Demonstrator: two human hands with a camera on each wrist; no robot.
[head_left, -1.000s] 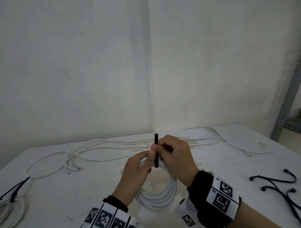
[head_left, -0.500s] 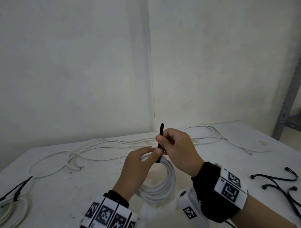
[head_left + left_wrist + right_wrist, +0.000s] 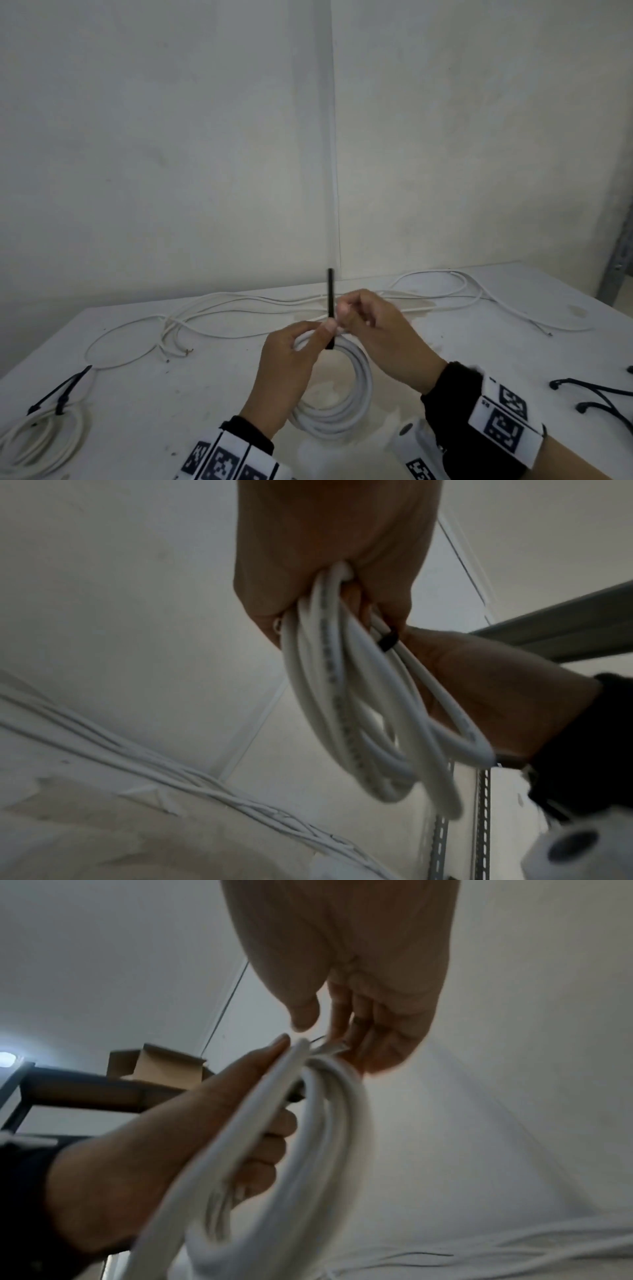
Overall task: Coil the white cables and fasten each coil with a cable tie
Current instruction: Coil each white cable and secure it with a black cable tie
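- The left hand (image 3: 287, 370) is curled round the top of a white cable coil (image 3: 339, 407), holding it above the near middle of the worktop (image 3: 462, 329); the loops hang down below the fist, as the left wrist view shows.
- A black cable tie (image 3: 330, 308) stands almost upright at the top of the coil, its free end pointing up toward the wall.
- The right hand (image 3: 380, 335) is just right of the tie with thumb and fingers bent toward it; motion blur leaves it unclear whether they pinch the tie or only touch it.
- In the right wrist view the thumb and fingers are parted a little above the coil.
- Loose white cables (image 3: 260, 303) trail across the far side of the worktop, from left to far right.
- A tied coil (image 3: 41, 442) with a black tie on it lies at the near left edge.
- Spare black ties (image 3: 596, 397) lie at the near right edge.
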